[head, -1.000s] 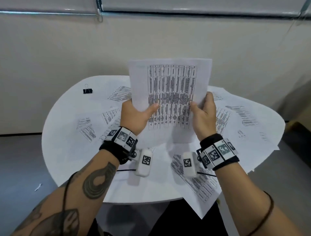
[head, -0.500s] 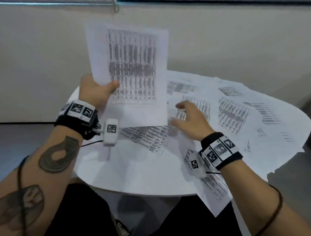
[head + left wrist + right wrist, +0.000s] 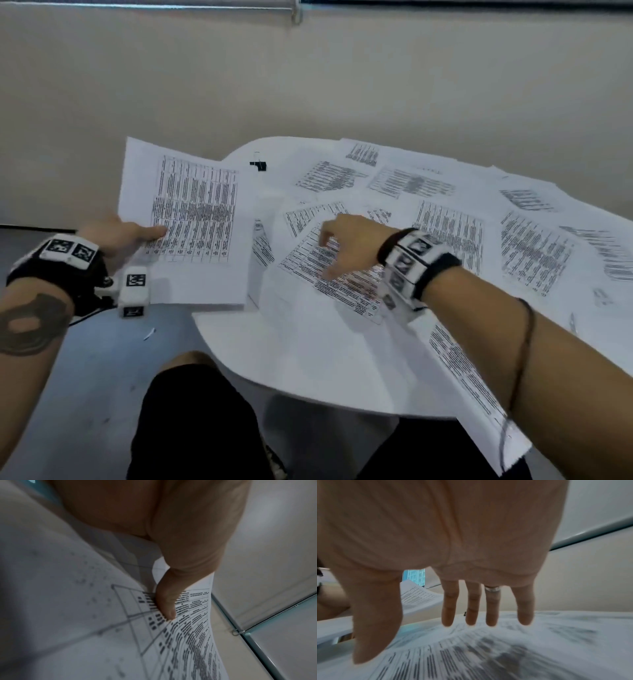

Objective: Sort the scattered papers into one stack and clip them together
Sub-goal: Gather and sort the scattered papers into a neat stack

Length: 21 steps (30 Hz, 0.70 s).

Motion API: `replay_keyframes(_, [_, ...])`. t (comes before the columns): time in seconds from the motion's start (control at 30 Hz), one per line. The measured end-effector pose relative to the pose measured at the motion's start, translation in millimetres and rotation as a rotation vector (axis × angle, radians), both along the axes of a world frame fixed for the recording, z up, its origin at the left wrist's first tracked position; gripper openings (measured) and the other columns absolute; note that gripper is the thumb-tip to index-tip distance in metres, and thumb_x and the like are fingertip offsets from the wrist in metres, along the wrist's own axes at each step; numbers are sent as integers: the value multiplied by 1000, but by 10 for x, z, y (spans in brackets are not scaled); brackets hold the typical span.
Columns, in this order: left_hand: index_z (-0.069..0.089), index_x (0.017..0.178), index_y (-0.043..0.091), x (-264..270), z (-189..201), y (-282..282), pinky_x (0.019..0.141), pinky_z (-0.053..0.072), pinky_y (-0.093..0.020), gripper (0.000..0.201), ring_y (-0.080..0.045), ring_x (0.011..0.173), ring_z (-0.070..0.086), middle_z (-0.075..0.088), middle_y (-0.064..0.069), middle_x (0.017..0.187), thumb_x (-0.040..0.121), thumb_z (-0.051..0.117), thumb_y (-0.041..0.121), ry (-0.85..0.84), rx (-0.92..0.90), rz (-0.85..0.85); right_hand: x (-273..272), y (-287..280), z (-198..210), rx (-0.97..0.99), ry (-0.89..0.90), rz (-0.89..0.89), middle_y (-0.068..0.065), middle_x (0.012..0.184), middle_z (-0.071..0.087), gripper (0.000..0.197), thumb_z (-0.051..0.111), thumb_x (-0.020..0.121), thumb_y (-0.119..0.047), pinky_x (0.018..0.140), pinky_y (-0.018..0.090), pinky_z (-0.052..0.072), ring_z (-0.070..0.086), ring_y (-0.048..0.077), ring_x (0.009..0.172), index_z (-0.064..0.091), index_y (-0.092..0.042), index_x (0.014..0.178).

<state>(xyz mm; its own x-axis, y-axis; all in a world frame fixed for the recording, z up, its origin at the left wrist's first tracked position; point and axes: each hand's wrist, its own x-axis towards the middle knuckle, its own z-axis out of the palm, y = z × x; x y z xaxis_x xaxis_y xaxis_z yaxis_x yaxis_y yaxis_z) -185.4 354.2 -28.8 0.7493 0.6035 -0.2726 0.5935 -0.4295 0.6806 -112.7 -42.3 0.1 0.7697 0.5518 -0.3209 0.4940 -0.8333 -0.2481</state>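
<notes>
My left hand [image 3: 130, 236] grips a thin stack of printed sheets [image 3: 191, 222] off the table's left edge, thumb [image 3: 166, 605] pressed on the top page [image 3: 188, 635]. My right hand [image 3: 339, 246] hovers open just above a printed sheet [image 3: 335, 277] lying near the middle of the round white table [image 3: 308, 356]; its fingers [image 3: 471, 608] hang straight down over the page [image 3: 488, 655]. More printed sheets [image 3: 448, 233] lie scattered across the table to the right. A black binder clip [image 3: 259, 165] sits at the table's far left edge.
One sheet [image 3: 479, 404] hangs over the table's near right edge under my right forearm. A beige wall [image 3: 308, 85] stands behind the table. My dark trousers [image 3: 198, 421] are below, and grey floor [image 3: 85, 394] lies to the left.
The right hand let go of the held stack and reached out over a sheet on the table. The left hand carried the stack down and left, off the table's edge.
</notes>
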Motion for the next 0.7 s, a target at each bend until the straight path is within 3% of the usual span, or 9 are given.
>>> replay_keyframes(0.07, [70, 109, 5, -50, -27, 34, 81, 52, -34, 65, -25, 84, 68, 73, -10, 106, 75, 84, 59, -71, -42, -24, 161, 409, -39, 80, 5, 8, -1, 131, 51, 84, 94, 68, -42, 96, 36, 49, 57, 23, 118, 51, -25, 138])
replay_keyframes(0.13, [72, 97, 8, -123, -14, 58, 89, 51, -35, 56, -21, 84, 70, 75, -7, 101, 71, 88, 55, -96, -93, -63, 359, 737, -72, 84, 14, 29, 1, 145, 46, 109, 100, 58, -39, 106, 43, 48, 53, 26, 129, 41, -25, 148])
replay_keyframes(0.2, [68, 91, 8, -206, -12, 68, 79, 46, -31, 17, -14, 72, 62, 71, -6, 88, 89, 79, 21, -129, -123, -44, 552, 974, -119, 24, -13, 62, 3, 153, 41, 129, 103, 49, -38, 112, 46, 44, 46, 29, 138, 31, -25, 155])
replay_keyframes(0.23, [69, 96, 4, -257, 35, 15, 72, 44, -30, 12, -15, 70, 61, 70, -7, 86, 91, 75, 13, -130, -118, -31, 637, 1066, -142, -17, -30, 83, 5, 156, 38, 139, 104, 45, -39, 114, 48, 43, 43, 30, 142, 25, -25, 158])
replay_keyframes(0.3, [71, 103, 1, -297, -34, 82, 66, 46, -31, 21, -23, 73, 65, 71, -8, 83, 88, 79, 13, -125, -87, -17, 756, 1173, -181, -107, -44, 111, 9, 158, 33, 152, 104, 39, -45, 111, 56, 44, 41, 37, 143, 14, -29, 161])
replay_keyframes(0.33, [72, 103, 1, -248, -141, 225, 71, 51, -34, 26, -26, 78, 70, 74, -8, 85, 84, 82, 16, -129, -100, -5, 806, 1200, -195, -140, -52, 103, 11, 156, 34, 152, 103, 38, -47, 107, 59, 47, 42, 40, 141, 14, -30, 160])
replay_keyframes(0.4, [74, 100, 3, -209, -241, 323, 82, 53, -38, 27, -29, 87, 73, 76, -8, 88, 81, 85, 19, -111, -94, -20, 865, 1215, -191, -181, -72, 80, 13, 150, 39, 148, 103, 37, -47, 100, 60, 52, 48, 41, 133, 20, -25, 157])
replay_keyframes(0.53, [74, 100, 4, -113, -224, 222, 73, 48, -31, 21, -22, 81, 69, 73, -3, 87, 87, 80, 18, -105, -81, -60, 877, 1169, -149, -122, -23, 10, 6, 130, 62, 118, 105, 42, -39, 89, 48, 59, 64, 33, 110, 44, -16, 140])
replay_keyframes(0.7, [76, 104, 7, 62, -246, 163, 97, 54, -45, 41, -28, 92, 74, 79, -5, 97, 78, 87, 36, -95, -87, -86, 835, 978, -70, -91, -84, -39, 3, 95, 70, 61, 98, 58, -18, 63, 31, 56, 71, 25, 87, 61, -10, 105])
